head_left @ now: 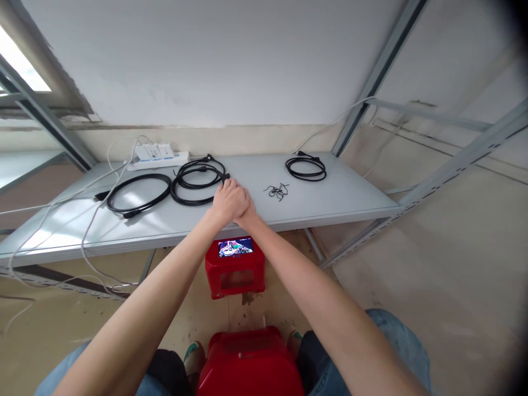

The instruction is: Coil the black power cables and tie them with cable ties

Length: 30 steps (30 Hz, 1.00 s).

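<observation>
Right, starting at the bottom: a glossy red plastic stool (pixel 249 360) sits between the knees in blue jeans (pixel 396 341). Just beyond it at 12 o'clock, a second red plastic stool (pixel 235 280) carries a small phone with a lit screen (pixel 235 247). Both bare forearms run up and converge over the front edge of the pale grey metal shelf board (pixel 355 192).

And look at the hands, pressed together! The left hand (pixel 227 199) is on top, knuckles up, fingers curled closed. The right hand (pixel 249 212) is tucked under and behind it, so I cannot tell whether its fingers are spread or curled, nor whether anything sits between the palms.

Now the key bit. The coiled black cable (pixel 197 186), a loose oval of glossy round cord, lies flat on the board at 10 o'clock from the hands, its long axis running 9 to 3. Its black plug end (pixel 225 177) reaches right up to the left knuckles, touching or just short, hard to call. So the left hand is the nearer one, and the right sits on the side away from the coil.

Further out at 9 o'clock lies a wider black cable loop (pixel 138 193). At 2 o'clock, apart, there's a small tangle of thin black wire ties (pixel 278 191), and past that a tidy small black cable coil (pixel 306 168). Far back at 11 o'clock, a white power strip (pixel 154 157) rests against the wall.
</observation>
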### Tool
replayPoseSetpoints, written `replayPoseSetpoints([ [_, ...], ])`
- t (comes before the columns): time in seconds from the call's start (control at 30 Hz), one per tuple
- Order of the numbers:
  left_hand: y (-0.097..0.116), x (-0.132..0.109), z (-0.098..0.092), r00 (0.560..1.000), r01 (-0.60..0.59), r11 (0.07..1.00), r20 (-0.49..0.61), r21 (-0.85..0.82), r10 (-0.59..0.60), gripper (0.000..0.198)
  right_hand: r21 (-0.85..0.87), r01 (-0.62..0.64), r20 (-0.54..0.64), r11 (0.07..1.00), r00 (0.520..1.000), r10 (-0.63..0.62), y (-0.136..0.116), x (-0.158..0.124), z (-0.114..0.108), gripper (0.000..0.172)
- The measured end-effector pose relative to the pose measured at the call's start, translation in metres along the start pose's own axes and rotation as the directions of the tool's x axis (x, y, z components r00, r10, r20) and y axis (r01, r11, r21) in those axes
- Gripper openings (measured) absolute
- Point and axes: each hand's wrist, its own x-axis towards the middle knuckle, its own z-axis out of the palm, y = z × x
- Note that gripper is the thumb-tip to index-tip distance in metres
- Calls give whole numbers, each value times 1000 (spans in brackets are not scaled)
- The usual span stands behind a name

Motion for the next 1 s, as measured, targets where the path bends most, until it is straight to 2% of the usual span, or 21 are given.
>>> replayPoseSetpoints([
  [0.13, 0, 0, -1, 999, 30, 1000, 37, 4, -30, 46, -38, -9, 96, 999, 995, 13, -3, -3, -9, 68],
  [0.43, 6, 0, -18, 994, -30, 996, 105, 80, 21, 38, -149, -8, 96, 989, 995, 23, -8, -2, -16, 54],
  [0.53, 6, -5, -25, 993, -57, 997, 111, 49, 51, 35, -115, -37, 79, 993, 996, 46, -9, -1, -17, 56],
  [0.63, 2, -9, -33, 993, -60, 998, 105, -21, 62, 30, -9, -52, 40, 999, 998, 52, -9, -2, -17, 56],
  [0.73, -17, -9, -33, 997, -36, 993, 67, -109, 43, 26, 59, -63, 11, 996, 998, 62, -10, -2, -20, 50],
  [0.8, -38, -8, -26, 1000, -11, 989, -14, -149, 9, 23, 76, -78, -30, 994, 996, 80, -12, -3, -23, 48],
  [0.87, -62, -9, -12, 995, 33, 987, -87, -160, -47, 26, 84, -79, -79, 993, 993, 86, -14, -5, -28, 45],
  [1.0, -96, -12, 18, 989, 59, 991, -130, -121, -75, 31, 68, -30, -126, 997, 991, 39, -17, -11, -39, 33],
])
